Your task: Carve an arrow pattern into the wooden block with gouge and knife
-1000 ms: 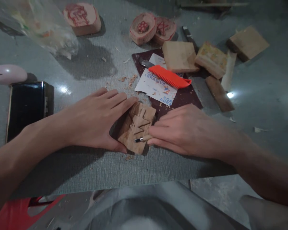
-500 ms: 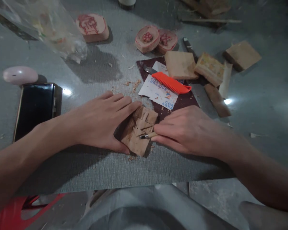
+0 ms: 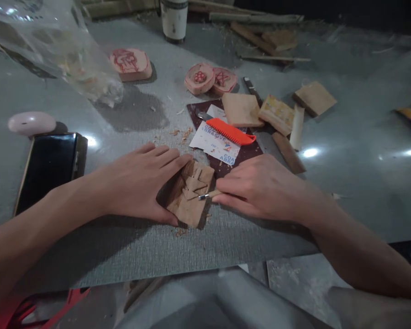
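Wood block [image 3: 189,197] is looking raw, matt & rough-cut; tool [image 3: 203,197] on it is showing a shiny metal tip. Mat [image 3: 123,249] under it is looking grey, matt, fine-woven, w/ tabletop [image 3: 363,183] at right gleaming smooth & glossy. Comb [image 3: 230,131] is looking like smooth orange plastic, phone [image 3: 48,169] is shining glossy black, bag [image 3: 71,59] is showing as clear, crinkly plastic.

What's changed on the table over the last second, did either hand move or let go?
Little. The right hand still grips the carving tool, its tip edged slightly up the wooden block. The left hand stays flat against the block. Nothing was picked up or let go; the view itself tilted upward.
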Demonstrator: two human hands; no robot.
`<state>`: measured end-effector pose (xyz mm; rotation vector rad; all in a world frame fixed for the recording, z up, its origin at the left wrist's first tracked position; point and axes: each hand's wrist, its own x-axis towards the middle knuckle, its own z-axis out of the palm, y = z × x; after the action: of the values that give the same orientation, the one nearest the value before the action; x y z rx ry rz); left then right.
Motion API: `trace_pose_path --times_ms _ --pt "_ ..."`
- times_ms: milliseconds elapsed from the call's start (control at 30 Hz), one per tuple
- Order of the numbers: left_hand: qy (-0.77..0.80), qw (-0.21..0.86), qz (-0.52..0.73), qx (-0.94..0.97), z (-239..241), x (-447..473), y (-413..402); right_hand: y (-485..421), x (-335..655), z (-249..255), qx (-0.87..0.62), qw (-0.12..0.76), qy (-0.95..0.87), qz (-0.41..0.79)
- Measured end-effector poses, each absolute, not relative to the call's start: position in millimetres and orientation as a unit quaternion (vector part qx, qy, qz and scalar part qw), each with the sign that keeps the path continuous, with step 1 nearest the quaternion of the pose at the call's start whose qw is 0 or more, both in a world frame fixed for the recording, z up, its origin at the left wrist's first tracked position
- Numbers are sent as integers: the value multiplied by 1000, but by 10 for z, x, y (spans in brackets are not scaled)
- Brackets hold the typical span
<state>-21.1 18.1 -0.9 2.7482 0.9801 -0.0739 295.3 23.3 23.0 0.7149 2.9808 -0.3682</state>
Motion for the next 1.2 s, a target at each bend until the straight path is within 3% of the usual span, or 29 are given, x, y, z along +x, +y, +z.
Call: trace_pose_path --times_ms 467,1200 --pt "345 109 -57 931 36 -174 188 218 2946 224 184 21 981 -63" --pt "346 109 -51 930 26 -200 186 222 2900 208 245 33 959 -138"
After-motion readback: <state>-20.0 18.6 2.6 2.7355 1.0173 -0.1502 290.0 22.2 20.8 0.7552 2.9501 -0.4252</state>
